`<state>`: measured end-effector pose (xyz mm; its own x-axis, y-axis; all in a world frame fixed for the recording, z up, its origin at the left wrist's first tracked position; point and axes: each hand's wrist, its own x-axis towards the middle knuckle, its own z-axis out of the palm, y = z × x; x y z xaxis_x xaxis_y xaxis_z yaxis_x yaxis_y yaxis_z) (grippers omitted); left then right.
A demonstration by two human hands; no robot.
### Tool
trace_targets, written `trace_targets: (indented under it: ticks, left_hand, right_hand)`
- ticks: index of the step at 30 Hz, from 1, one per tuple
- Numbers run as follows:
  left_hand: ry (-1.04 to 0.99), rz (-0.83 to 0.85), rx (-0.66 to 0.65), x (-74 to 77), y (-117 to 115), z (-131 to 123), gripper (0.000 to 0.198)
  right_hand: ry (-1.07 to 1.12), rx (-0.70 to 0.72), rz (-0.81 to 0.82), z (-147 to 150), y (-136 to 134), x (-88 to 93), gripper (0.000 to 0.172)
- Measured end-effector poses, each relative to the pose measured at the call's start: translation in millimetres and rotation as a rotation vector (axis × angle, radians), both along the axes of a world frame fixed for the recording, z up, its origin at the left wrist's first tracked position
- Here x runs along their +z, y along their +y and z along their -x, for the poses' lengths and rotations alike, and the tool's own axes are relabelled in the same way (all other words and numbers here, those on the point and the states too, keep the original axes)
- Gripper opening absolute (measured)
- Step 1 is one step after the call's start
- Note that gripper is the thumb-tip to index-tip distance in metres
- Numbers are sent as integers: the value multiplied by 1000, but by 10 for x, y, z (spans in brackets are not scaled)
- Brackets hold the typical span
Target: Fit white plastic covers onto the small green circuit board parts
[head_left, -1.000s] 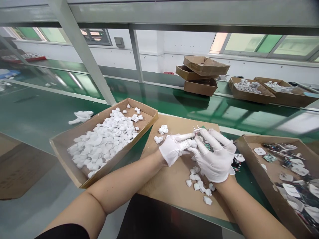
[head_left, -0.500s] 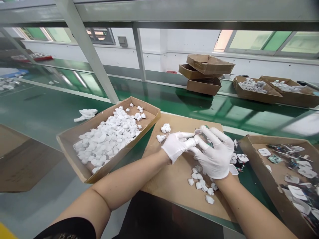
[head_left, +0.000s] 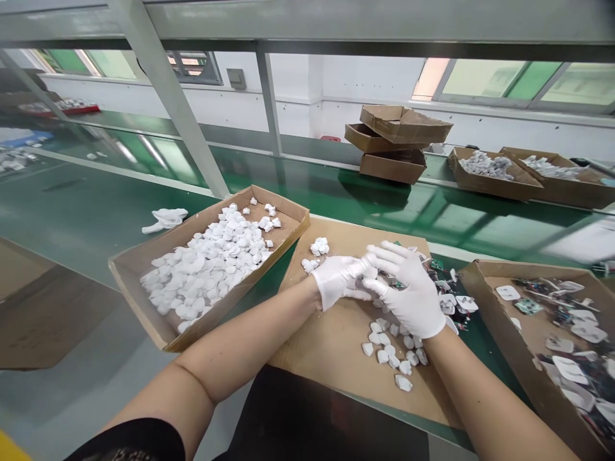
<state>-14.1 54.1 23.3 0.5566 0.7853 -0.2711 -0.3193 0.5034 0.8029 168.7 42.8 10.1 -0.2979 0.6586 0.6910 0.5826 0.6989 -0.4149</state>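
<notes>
My left hand (head_left: 339, 282), in a white glove, is closed on a small white plastic piece (head_left: 369, 274), partly hidden by the fingers. Over its fingertips reaches my right hand (head_left: 412, 291), also gloved, with fingers stretched out and thumb apart. Both hands are above a brown cardboard sheet (head_left: 317, 346). Below my right hand lie loose small white pieces (head_left: 384, 342). Two small white clusters (head_left: 319, 246) rest left of the hands. Partly behind my right hand are white covers with circuit boards and wires (head_left: 464, 304).
A cardboard tray (head_left: 139, 314) of white pieces stands at left. Another tray (head_left: 509, 346), at right, holds white covers and circuit boards. A white glove (head_left: 166, 219) lies on the green bench. Stacked boxes (head_left: 391, 166) and filled trays (head_left: 494, 186) stand behind. A slanted metal post (head_left: 177, 109) rises at left.
My right hand has turned, its fingers now pointing left across my left fingertips. More loose white pieces show beneath it, and more circuit boards show behind it.
</notes>
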Motion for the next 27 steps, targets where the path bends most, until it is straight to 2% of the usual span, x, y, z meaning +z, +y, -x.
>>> trace_targets:
  ticks: [3,9,11,15,20,22,25,27]
  left_hand:
    - [-47,-3,-52,21,-10,11,46]
    - [-57,-57,3,-12,-20,-12,34]
    - [-90,-46,-49,6,-13,33,31]
    - [-204,-42,-160,71,-13,102,35]
    - [-138,-100,-36,42,-34,-6,43]
    - [-115,-99,-4,10,-38,-46,45]
    - [-116,-66,15,-26,-36,-52,46]
    - [-124,-64,22,-37,-32,-36,45]
  right_hand:
    - [99,-22,41,12,-30,-15,22]
    - [112,-3,17,31,-34,-51,22]
    - [161,2,77,12,-34,-34,22]
    - [253,34,302,-67,-36,44,29]
    - [155,52,428,-72,-98,123,50]
    - [163,7,409,-21,-143,109,50]
    - [231,-64,293,55,-175,46,34]
    - [211,-55,221,71,-161,8,32]
